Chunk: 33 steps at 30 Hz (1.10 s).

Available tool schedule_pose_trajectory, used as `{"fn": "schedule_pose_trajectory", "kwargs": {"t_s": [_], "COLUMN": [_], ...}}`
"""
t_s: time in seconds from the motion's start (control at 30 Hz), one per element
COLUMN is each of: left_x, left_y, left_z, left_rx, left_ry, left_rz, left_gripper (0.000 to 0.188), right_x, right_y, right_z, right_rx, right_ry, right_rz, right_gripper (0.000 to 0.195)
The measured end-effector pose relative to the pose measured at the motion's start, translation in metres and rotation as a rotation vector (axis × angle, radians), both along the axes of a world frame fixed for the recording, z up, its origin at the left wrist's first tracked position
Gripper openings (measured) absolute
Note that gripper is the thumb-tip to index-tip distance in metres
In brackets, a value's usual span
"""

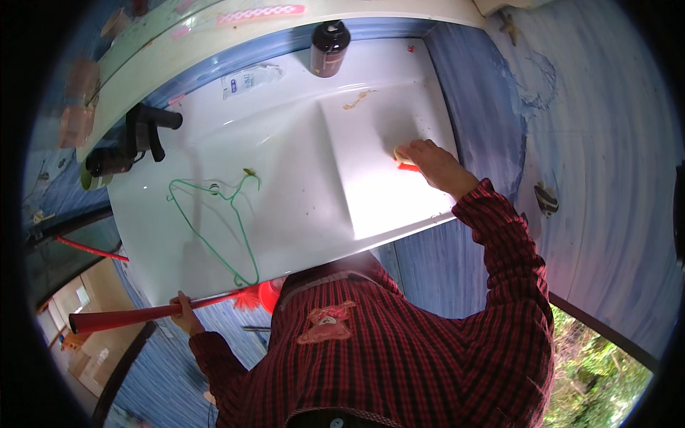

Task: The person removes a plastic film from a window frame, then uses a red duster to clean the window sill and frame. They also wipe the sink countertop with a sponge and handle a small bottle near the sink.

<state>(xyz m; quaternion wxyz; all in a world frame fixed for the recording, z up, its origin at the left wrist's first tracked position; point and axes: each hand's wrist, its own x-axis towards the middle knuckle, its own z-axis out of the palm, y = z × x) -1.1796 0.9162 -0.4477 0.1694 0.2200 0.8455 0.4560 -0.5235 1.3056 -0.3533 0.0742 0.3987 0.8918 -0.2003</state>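
My right hand [436, 165] grips a scrub brush [408, 165] with orange-red bristles, held low at the flat right section of a white washbasin [289, 176]. Bright light washes out the surface just below the brush. A brownish smear [357, 99] marks the white surface above it. At the basin's front left edge, my left hand [186, 314] is closed around the red handle [123, 319] of a long tool. Red bristles [246, 298] show below the basin edge, in line with that handle. A green wire hanger [214, 249] lies in the left bowl, partly over the drain.
A dark pump bottle [329, 51] and a crumpled plastic packet [251, 80] stand and lie along the basin's back ledge. At the left rise a black faucet [147, 131] and a dark bottle [109, 160]. A blue wall [481, 101] borders the right side. Below sits a red bucket [269, 294].
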Motion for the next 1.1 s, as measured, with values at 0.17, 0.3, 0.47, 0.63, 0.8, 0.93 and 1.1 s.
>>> {"fn": "schedule_pose_trajectory", "kwargs": {"t_s": [0.17, 0.3, 0.47, 0.63, 0.8, 0.93, 1.1], "left_x": [-0.021, -0.059, -0.086, -0.112, -0.063, -0.048, -0.05], "left_y": [-0.004, 0.003, 0.035, -0.016, -0.015, 0.01, -0.006], "left_z": [0.001, 0.032, 0.078, 0.02, 0.011, 0.023, 0.016], "left_rx": [0.051, 0.089, 0.097, -0.009, 0.073, 0.049, 0.046], "left_ry": [-0.083, 0.119, 0.171, 0.239, 0.127, 0.001, 0.067], "left_rz": [0.071, -0.003, -0.065, 0.001, 0.043, 0.027, 0.038], "left_gripper": [0.042, 0.044, 0.044, 0.043, 0.04, 0.038, 0.042], "right_x": [0.006, 0.02, -0.011, -0.021, -0.084, -0.173, -0.139], "right_y": [-0.014, -0.044, -0.08, -0.08, -0.043, 0.001, 0.061], "right_z": [0.008, 0.013, 0.01, -0.007, -0.023, -0.052, -0.078], "right_rx": [-0.224, -0.884, -0.984, -0.865, -0.517, 0.153, 0.458], "right_ry": [0.05, 1.0, 1.533, 1.354, 0.875, 0.232, 0.013], "right_rz": [-0.33, -0.746, -0.74, -1.001, -0.898, -0.406, -0.578], "right_gripper": [0.049, 0.056, 0.07, 0.072, 0.081, 0.069, 0.068]}}
